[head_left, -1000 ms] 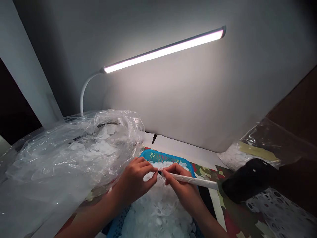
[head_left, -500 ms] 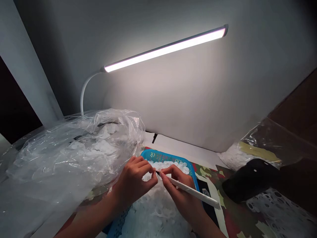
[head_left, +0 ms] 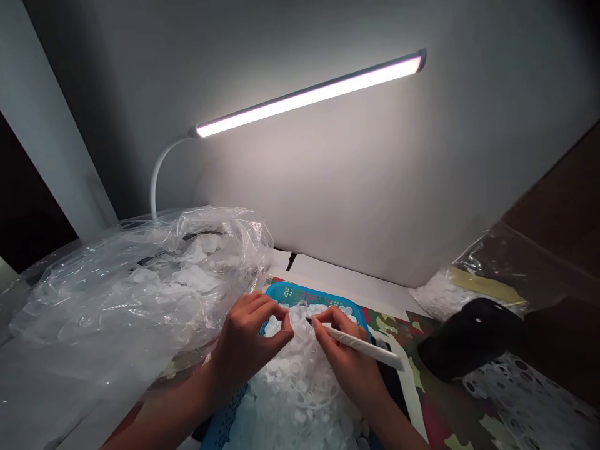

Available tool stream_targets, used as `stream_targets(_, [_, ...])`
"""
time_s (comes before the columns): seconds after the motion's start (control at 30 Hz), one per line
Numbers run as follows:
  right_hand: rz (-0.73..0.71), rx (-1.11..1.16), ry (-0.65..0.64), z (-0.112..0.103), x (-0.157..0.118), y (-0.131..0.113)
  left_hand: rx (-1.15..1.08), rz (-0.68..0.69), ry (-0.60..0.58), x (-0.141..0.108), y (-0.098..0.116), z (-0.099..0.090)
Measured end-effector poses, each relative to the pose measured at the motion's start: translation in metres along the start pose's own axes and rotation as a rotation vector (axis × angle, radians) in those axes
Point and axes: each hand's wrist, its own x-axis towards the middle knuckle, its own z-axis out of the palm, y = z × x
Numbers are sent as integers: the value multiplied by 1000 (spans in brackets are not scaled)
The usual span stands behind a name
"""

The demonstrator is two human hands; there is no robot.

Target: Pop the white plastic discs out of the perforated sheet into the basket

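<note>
My right hand [head_left: 347,347] grips a white pen-like tool [head_left: 368,348] with a thin dark tip, its shaft slanting down to the right. The tip points left over a heap of small white discs and rings [head_left: 307,381], which fills a blue plastic basket [head_left: 354,306]. To the left, above the same heap, my left hand [head_left: 255,337] has its thumb and forefinger curled together in a pinch. Whatever is between those fingertips is too small to make out. A gap separates the two hands.
A large clear plastic bag [head_left: 140,300] with white pieces bulges at left. A lit bar lamp [head_left: 309,94] hangs above. On the right are a black object [head_left: 469,340], perforated white sheets [head_left: 529,394] and another clear bag [head_left: 435,294], with camouflage-patterned cloth [head_left: 440,412] beneath.
My hands have moved apart: the tool's tip has left my left fingertips and shifted right. More of the white heap shows between them.
</note>
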Motion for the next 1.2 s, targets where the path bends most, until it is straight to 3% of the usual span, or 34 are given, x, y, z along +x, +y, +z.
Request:
stream_targets(0.07, [18,-5,-4,0,2,2,-28,15,39,0,0,-1])
stream_targets(0.13, [21,24,-7,0,4,2,-66,38,-7,-1,1,-2])
stream_targets(0.3, [64,212,-10,-1,6,-1,-158,185,-382,-2,6,-4])
stream_targets(0.37, [99,236,-18,-1,8,0,-141,209,-437,-1,8,-4])
stream_targets(0.47, [153,278,-40,-2,11,2,-99,155,-428,-1,8,-3])
stream_targets(0.67, [206,363,-62,-2,14,3,-45,-91,-417,-3,1,0])
stream_targets(0.9, [227,417,-59,-2,13,2,-106,-215,-458,-2,-1,0])
stream_targets(1.2, [174,463,-81,-3,11,-3,-111,-204,-513,4,3,-4])
